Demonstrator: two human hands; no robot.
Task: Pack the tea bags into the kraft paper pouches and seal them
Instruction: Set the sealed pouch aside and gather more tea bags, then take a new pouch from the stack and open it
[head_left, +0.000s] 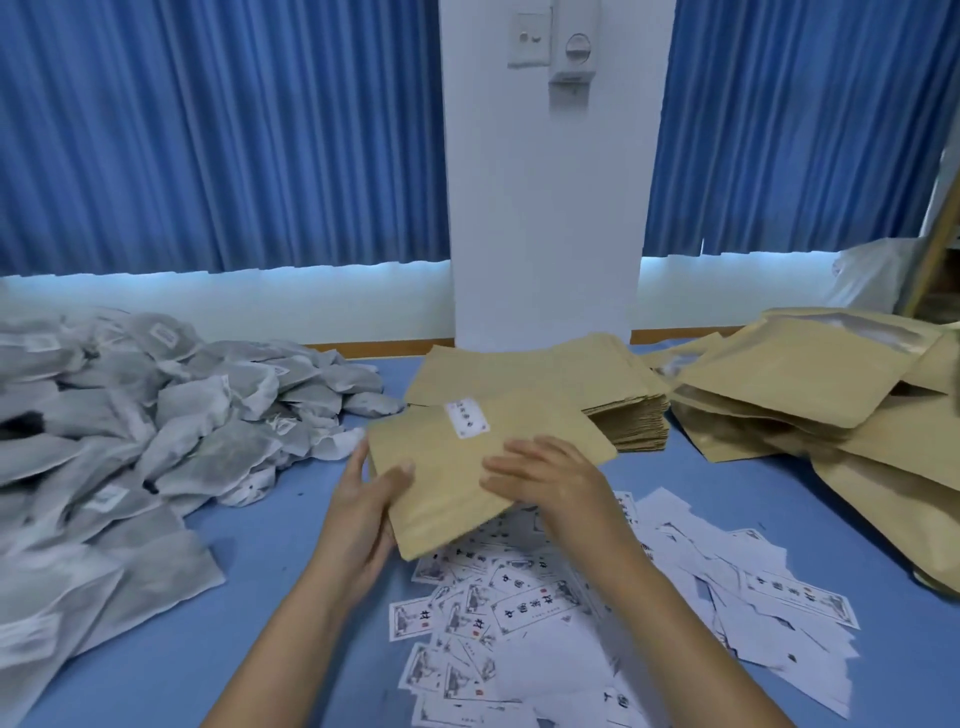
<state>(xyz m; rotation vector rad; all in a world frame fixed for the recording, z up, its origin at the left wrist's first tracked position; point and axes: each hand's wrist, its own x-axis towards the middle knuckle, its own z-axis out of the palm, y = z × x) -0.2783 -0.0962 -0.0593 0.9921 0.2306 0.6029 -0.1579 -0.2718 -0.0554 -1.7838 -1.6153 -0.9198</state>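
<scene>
I count two hands in my view, a left hand (363, 499) and a right hand (550, 478), and one brown paper pouch (457, 483) bearing one white label (466, 419). There is one flat stack of pouches (628, 421), its layers too many for me to number. The loose pile of pouches (789, 374) shows at least five. The tea bags (156, 415) make one heap, well past counting, and the printed slips (535, 608) run to dozens. Two blue drapes: a left curtain (218, 135) and a right curtain (800, 124). One wall switch (529, 39), one wall box (574, 52).
</scene>
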